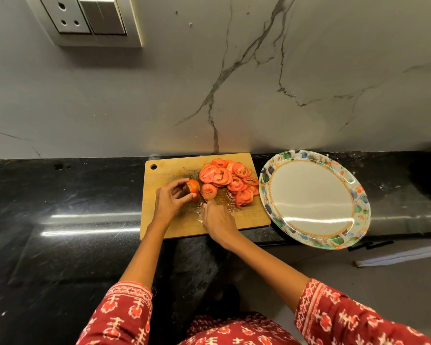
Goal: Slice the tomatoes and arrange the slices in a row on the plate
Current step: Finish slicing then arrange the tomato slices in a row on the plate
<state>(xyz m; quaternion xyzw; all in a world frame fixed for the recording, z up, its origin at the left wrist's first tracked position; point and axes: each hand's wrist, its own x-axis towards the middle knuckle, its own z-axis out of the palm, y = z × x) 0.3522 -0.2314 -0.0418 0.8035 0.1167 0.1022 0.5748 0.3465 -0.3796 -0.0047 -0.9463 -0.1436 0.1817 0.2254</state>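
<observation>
1. Wooden and pale brown, the cutting board (pixel 184 220) lies flat on the black stone counter (pixel 72 207), its far edge close to the grey veined wall (pixel 159 95). It has a small round hole in its far left corner.

2. On the board's left half sits the remaining piece of tomato (pixel 192 189), orange-red, cut face turned to the right.

3. The person's left hand (pixel 168 201) holds that piece, fingers curled over its top and thumb low on the near side, pinching it steady.

4. The right hand (pixel 218 221) is closed around the handle of a knife (pixel 199 190); the handle itself is hidden inside the fist. The thin blade runs away from the hand and stands against the cut face of the tomato piece, between it and the nearest loose slice.

5. A heap of tomato slices (pixel 230 181) covers the far right part of the board, rounds overlapping and leaning on each other, touching the board only. Juice wets the wood near the right hand.

6. Just beside the board's right edge lies a large oval plate (pixel 311 202), white in the middle with a floral rim, flat on the counter. Its near end juts past the counter's front edge. No slices are on it.

7. A steel switch plate with a socket (pixel 85 18) is set in the wall, up and to the left.

8. Both forearms are bare below red patterned sleeves (pixel 334 314).
</observation>
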